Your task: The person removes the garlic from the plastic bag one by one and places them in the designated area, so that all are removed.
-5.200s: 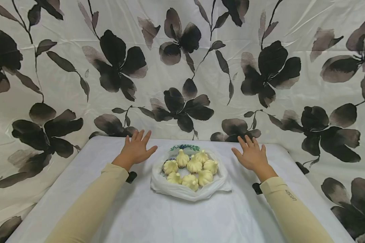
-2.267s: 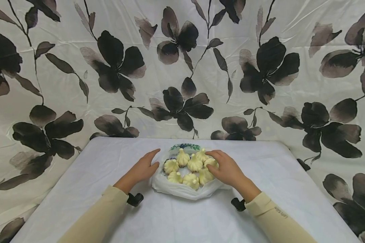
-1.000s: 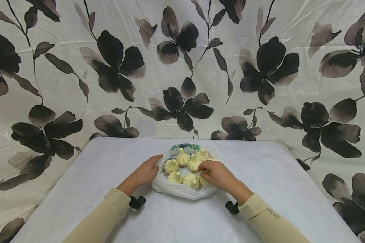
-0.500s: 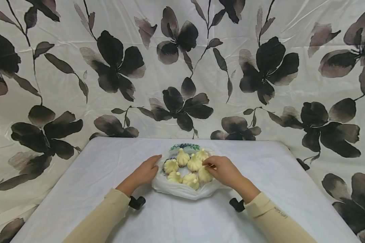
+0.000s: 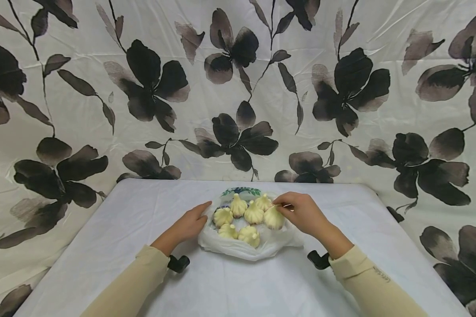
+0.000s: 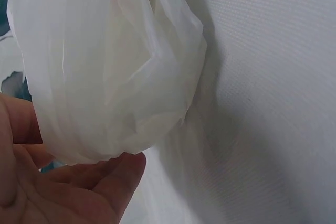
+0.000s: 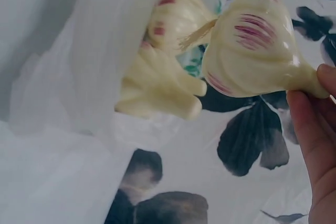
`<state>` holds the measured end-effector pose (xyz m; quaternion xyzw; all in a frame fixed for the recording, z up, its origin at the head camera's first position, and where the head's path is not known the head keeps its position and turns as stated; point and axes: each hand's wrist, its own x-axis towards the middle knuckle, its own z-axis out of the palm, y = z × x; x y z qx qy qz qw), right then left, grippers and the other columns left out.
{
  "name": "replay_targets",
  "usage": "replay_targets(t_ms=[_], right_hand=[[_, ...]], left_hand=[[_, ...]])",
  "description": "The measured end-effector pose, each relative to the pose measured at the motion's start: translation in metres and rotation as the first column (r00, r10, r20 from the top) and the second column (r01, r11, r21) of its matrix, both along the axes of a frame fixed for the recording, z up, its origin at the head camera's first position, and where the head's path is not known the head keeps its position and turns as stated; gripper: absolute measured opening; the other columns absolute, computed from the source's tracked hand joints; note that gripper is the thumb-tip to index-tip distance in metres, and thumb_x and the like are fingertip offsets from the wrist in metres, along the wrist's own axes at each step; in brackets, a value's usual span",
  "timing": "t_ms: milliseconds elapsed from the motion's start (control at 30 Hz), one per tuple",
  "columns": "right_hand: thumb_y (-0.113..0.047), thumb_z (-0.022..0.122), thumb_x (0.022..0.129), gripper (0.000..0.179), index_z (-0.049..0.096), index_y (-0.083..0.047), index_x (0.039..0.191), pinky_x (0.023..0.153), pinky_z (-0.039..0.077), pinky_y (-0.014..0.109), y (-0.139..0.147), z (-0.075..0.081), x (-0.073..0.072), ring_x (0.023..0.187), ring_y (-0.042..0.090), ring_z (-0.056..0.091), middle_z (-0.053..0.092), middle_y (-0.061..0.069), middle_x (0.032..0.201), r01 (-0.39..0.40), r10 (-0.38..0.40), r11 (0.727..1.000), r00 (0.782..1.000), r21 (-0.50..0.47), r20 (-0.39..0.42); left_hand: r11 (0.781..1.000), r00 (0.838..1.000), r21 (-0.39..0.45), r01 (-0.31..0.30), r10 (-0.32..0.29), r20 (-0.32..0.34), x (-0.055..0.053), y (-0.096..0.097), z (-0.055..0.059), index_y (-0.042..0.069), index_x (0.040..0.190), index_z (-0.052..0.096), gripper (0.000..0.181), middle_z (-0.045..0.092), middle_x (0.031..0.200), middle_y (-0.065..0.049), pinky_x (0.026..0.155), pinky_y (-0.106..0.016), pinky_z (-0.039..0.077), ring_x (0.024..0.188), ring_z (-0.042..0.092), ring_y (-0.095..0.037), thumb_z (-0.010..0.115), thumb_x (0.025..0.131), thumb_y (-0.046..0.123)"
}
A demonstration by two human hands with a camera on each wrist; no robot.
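In the head view, a white plastic bag lies with its mouth open, and several pale garlic bulbs sit inside it. My right hand pinches one garlic bulb by its stem, above the bag's right side. Seen from the right wrist, this held bulb has a glossy skin, purple streaks and a tuft of roots. My left hand holds the bag's left edge. In the left wrist view, the thumb passes behind the bag film and other fingers touch it, so the fingertip grip is partly hidden.
A white cloth covers the table. Behind its far edge hangs a white sheet with dark flowers. Black wrist cameras sit under both wrists. Green and blue print shows on the bag's back side.
Both hands came in from beside the bag. My right hand has taken the front-right garlic bulb by its stem and raised it up and to the right. My left hand stays at the bag.
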<state>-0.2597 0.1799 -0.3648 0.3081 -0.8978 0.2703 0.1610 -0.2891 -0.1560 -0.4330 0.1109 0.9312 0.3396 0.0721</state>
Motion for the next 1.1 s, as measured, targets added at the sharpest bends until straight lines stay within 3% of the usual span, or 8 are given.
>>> replay_targets(t_ms=[500, 900, 1100], right_hand=[[-0.008, 0.070, 0.086, 0.018, 0.074, -0.009, 0.104, 0.075, 0.060, 0.032, 0.044, 0.032, -0.009, 0.088, 0.022, 0.072, 0.073, 0.007, 0.101, 0.109, -0.111, 0.992, 0.993, -0.060, -0.027], [-0.005, 0.067, 0.088, 0.020, 0.072, -0.003, 0.107, 0.075, 0.059, 0.045, 0.086, 0.036, -0.023, 0.091, 0.033, 0.070, 0.071, 0.017, 0.105, 0.246, -0.247, 0.968, 0.969, -0.041, -0.025], [-0.006, 0.065, 0.090, 0.020, 0.071, -0.002, 0.109, 0.077, 0.059, 0.050, 0.104, 0.036, -0.028, 0.097, 0.040, 0.068, 0.069, 0.020, 0.110, 0.299, -0.298, 0.954, 0.954, -0.031, 0.035]], left_hand=[[1.000, 1.000, 0.008, 0.024, -0.024, -0.016, 0.001, -0.003, -0.002, 0.007, 0.153, 0.027, 0.055, 0.029, 0.158, -0.017, 0.120, -0.054, 0.022, 0.146, 0.026, -0.037, 0.034, 0.099, 0.015], [1.000, 1.000, 0.003, 0.021, -0.021, -0.006, 0.002, -0.003, -0.003, 0.006, 0.153, 0.027, 0.054, 0.029, 0.158, -0.018, 0.120, -0.054, 0.022, 0.146, 0.025, -0.038, 0.033, 0.099, 0.013], [1.000, 1.000, 0.000, 0.011, -0.011, -0.008, 0.004, -0.002, -0.003, 0.005, 0.153, 0.028, 0.054, 0.030, 0.157, -0.018, 0.120, -0.053, 0.022, 0.146, 0.026, -0.037, 0.033, 0.099, 0.013]])
